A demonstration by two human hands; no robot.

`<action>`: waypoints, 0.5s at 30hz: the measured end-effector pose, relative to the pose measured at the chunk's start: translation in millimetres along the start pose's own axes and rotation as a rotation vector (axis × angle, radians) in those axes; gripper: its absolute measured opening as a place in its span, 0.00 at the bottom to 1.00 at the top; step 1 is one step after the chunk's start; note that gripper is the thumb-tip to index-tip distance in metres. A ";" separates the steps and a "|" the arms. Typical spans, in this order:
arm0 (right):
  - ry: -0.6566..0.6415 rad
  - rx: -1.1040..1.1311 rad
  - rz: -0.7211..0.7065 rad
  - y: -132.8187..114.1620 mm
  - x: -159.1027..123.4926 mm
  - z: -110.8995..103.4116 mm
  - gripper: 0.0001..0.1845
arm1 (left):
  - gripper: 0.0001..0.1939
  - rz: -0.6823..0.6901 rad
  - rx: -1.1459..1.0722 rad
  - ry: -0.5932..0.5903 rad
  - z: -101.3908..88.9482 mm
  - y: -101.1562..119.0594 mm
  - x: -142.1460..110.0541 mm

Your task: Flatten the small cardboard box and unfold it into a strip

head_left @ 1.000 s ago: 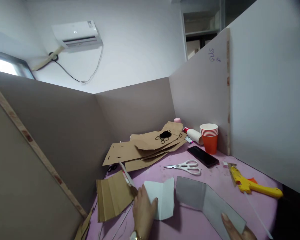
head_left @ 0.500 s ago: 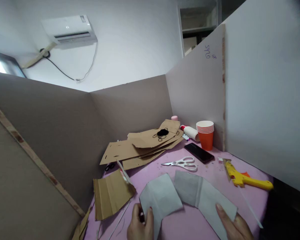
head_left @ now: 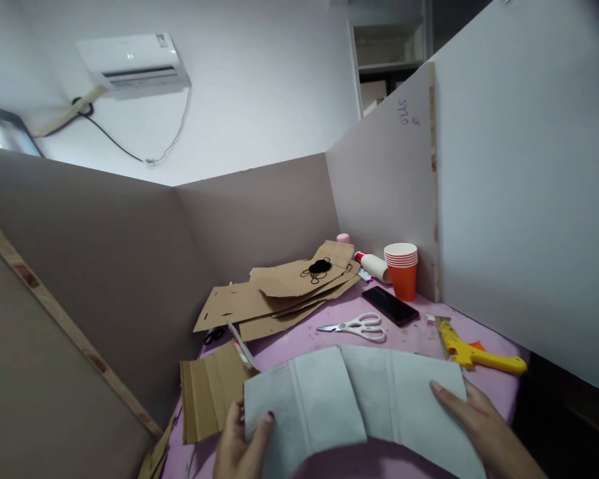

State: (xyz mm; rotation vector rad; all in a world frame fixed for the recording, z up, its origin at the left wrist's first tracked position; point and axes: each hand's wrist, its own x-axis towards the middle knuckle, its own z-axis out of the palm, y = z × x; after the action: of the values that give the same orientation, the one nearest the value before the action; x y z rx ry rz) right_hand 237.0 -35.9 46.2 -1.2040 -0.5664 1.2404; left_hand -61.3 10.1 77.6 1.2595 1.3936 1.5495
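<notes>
My left hand (head_left: 242, 439) grips the left edge of a pale grey-white piece of folded card (head_left: 324, 392), thumb on its face. In my right hand (head_left: 472, 412) is a second pale piece of folded card (head_left: 416, 392), pinched at its right edge with the thumb in front. Each piece has a vertical crease. Their inner edges meet, the left piece lying slightly over the right one. Fingers behind both cards are mostly hidden. Just beyond them, white-handled scissors (head_left: 362, 327) lie on the pink tabletop (head_left: 299, 339).
Brown cardboard sheets (head_left: 274, 309) are stacked at the back with black cord (head_left: 320, 266) on top. A creased cardboard piece (head_left: 209, 392) stands at left. On the right are a phone (head_left: 389, 306), orange paper cups (head_left: 403, 273) and a yellow glue gun (head_left: 479, 356). Grey partitions (head_left: 259, 213) surround the table.
Both cards have risen and turned flatter toward the camera. The left hand moved left and its card now overlaps the right card's inner edge. The view has shifted slightly.
</notes>
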 end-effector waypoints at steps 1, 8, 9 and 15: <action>-0.054 0.060 0.048 -5.2 3.9 -0.6 0.37 | 0.25 0.007 0.023 -0.047 -7.6 2.6 9.9; -0.163 -0.033 0.022 13.9 34.8 -0.9 0.43 | 0.33 0.147 0.770 -0.369 -27.8 -22.3 49.0; -0.145 -0.063 -0.003 19.1 38.9 -1.2 0.44 | 0.33 0.235 0.928 -0.319 -25.0 -27.9 45.6; -0.107 -0.320 -0.063 32.4 55.9 -11.5 0.46 | 0.31 0.721 1.388 -0.403 19.7 -69.0 -10.5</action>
State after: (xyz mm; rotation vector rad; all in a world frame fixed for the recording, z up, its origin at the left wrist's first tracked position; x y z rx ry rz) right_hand 250.6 7.0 -1.6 -1.3776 -0.9011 1.1956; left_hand -47.0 19.0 7.1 2.9116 1.8326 0.3618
